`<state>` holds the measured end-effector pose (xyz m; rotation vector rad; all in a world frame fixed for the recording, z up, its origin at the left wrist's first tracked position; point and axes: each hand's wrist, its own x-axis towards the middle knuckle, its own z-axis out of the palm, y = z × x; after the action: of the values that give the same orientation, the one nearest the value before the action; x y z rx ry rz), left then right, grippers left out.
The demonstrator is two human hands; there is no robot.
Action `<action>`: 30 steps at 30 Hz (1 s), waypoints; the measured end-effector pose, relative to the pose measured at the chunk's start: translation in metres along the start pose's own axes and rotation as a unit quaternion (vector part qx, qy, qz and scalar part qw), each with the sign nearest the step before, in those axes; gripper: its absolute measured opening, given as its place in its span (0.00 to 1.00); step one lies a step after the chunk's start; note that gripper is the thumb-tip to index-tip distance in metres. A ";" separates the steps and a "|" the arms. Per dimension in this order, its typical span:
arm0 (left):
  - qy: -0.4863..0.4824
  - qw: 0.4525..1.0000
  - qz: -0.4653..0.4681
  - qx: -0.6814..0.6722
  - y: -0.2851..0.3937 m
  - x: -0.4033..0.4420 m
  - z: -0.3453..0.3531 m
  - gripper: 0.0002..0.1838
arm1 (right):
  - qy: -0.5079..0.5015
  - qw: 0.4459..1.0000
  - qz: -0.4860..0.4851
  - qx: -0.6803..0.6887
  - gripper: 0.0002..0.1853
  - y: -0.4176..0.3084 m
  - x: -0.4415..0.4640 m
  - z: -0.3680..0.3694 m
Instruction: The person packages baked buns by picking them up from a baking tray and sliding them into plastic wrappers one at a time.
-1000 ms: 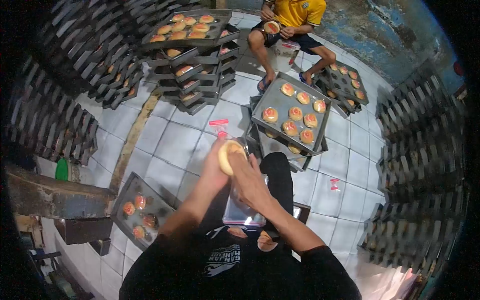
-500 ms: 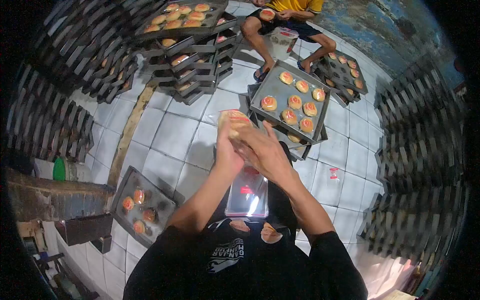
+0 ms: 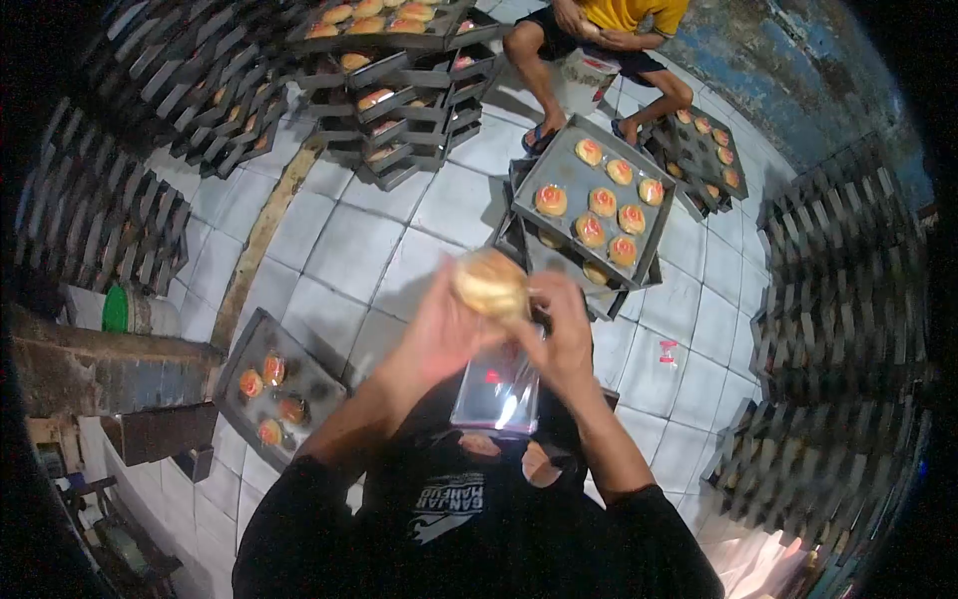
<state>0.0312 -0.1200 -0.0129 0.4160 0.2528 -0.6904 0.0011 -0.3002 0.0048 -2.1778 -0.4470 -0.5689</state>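
A round golden bun (image 3: 491,285), blurred by motion, is held up in front of my chest. My left hand (image 3: 439,324) is wrapped round its left side and underside. My right hand (image 3: 561,329) pinches at the bun's right edge with curled fingers. Whether the clear wrapper fully covers the bun cannot be made out in the blur. Below my hands, a stack of clear plastic bags (image 3: 494,394) with red print lies on my lap.
Ahead stands a tray (image 3: 599,135) of wrapped buns on other trays. A tray (image 3: 317,384) with several buns lies at lower left. Stacked trays (image 3: 424,120) rise behind, more (image 3: 823,299) at right. A seated person (image 3: 619,30) in a yellow shirt handles something.
The bun has turned and moved slightly lower and to the right. My hands have spread apart around it, and my right hand has shifted to its right edge. The view has tilted slightly.
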 end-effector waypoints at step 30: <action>0.139 0.850 0.275 0.428 -0.022 0.009 -0.064 0.09 | 0.015 0.702 0.527 0.479 0.22 0.013 -0.069 0.020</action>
<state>0.0176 -0.1114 -0.0797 1.3969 0.0687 -0.1274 -0.0451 -0.3008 -0.0521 -1.0641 0.4881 0.2761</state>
